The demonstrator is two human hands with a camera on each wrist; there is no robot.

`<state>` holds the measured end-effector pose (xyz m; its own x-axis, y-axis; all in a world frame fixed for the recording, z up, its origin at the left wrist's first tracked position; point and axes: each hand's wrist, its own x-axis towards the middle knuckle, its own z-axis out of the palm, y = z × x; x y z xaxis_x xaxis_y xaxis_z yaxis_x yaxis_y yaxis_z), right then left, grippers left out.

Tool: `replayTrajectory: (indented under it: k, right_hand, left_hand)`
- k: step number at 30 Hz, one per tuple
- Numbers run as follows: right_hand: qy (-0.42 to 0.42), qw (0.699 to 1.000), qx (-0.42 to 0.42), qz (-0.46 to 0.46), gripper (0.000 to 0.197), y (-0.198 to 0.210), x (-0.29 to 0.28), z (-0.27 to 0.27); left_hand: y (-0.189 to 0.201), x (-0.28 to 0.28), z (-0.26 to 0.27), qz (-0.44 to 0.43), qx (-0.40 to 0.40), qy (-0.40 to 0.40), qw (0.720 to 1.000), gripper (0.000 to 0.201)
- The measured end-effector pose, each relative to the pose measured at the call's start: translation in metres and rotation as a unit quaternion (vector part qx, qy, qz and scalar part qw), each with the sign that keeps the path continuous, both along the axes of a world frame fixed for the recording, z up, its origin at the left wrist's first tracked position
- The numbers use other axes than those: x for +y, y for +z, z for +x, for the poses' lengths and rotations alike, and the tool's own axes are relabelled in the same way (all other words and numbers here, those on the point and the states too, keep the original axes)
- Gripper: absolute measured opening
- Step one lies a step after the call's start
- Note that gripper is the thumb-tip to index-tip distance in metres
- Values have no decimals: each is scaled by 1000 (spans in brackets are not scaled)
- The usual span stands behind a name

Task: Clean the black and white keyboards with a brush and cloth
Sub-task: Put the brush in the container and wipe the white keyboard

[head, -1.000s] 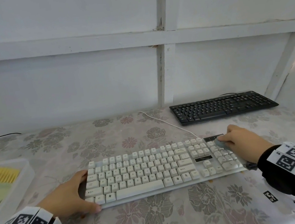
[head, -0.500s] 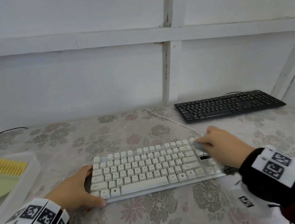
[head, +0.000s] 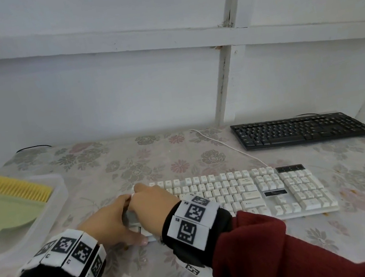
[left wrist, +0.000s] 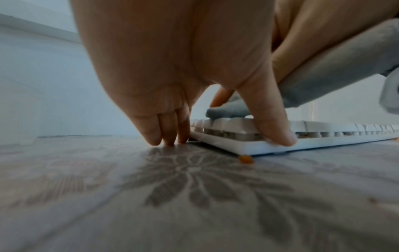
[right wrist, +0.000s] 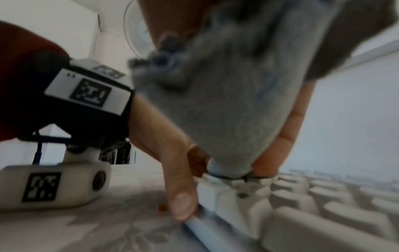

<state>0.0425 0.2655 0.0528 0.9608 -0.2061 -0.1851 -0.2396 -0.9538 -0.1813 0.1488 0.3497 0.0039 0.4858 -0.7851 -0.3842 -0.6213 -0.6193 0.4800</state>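
The white keyboard (head: 243, 195) lies across the middle of the flowered table. My left hand (head: 115, 220) grips its left end, thumb (left wrist: 274, 126) on the front edge and fingers down beside the end. My right hand (head: 150, 197) holds a grey cloth (right wrist: 215, 102) and presses it on the keys at the far left end, close against the left hand. A strip of the cloth (head: 130, 217) shows between the two hands. The black keyboard (head: 300, 130) sits at the back right, untouched.
At the left a translucent tray (head: 56, 217) holds a yellow-bristled brush (head: 17, 188) and a green dustpan (head: 1, 210). A white cable (head: 224, 144) runs from the white keyboard to the wall. Small orange crumbs (left wrist: 245, 159) lie by the keyboard's front corner.
My right hand has swept the cloth leftward along the white keyboard, from its right end to its left end. The left hand has kept its hold on the left end.
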Motion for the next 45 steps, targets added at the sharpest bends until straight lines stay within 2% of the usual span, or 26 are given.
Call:
replayTrajectory:
  k: [6, 9, 12, 15, 19, 22, 24, 26, 30, 33, 36, 40, 43, 45]
  right_hand:
    - [15, 1000, -1, -28, 28, -6, -1, -7]
    - [36, 998, 14, -44, 18, -3, -11, -16]
    - [45, 998, 8, -41, 41, -6, -20, -24]
    - [17, 999, -14, -27, 37, -11, -23, -31]
    - [0, 999, -15, -35, 42, -16, -31, -39]
    - [-33, 998, -4, -49, 36, -18, -44, -43]
    - [-84, 996, -1, -20, 41, -13, -51, -43]
    - [-98, 995, -18, 11, 40, -6, -51, -37]
    - [-64, 995, -46, 54, 33, -1, -27, -10]
    - [-23, 999, -2, 25, 20, -2, -5, 5]
    - [4, 1000, 7, -13, 28, -6, 0, 1]
    - [8, 999, -4, -49, 17, -6, -11, -20]
    - [-11, 999, -7, -44, 32, -14, -31, -37]
    - [-27, 999, -7, -37, 32, -17, -41, -47]
  left_hand:
    - [-1, 2, 3, 4, -10, 0, 1000, 117]
    - [1, 2, 1, 5, -5, -2, 1000, 116]
    - [3, 2, 0, 0, 11, -6, 1000, 112]
    - [5, 2, -1, -9, 23, -8, 1000, 110]
    - [7, 4, -1, -5, 19, -5, 1000, 115]
    - [8, 3, -2, 3, 17, -9, 1000, 119]
    - [9, 3, -2, 1, 16, -11, 1000, 113]
    - [9, 3, -2, 1, 15, -10, 1000, 111]
    - [6, 3, 0, 3, 16, -9, 1000, 111]
    - [4, 3, 0, 4, 8, -5, 1000, 107]
    - [5, 2, -1, 8, 3, -2, 1000, 111]
    - [6, 2, -1, 7, 10, -6, 1000, 112]
    - [9, 3, -3, 6, 17, -7, 1000, 113]
    - [10, 3, -4, 5, 24, -8, 1000, 114]
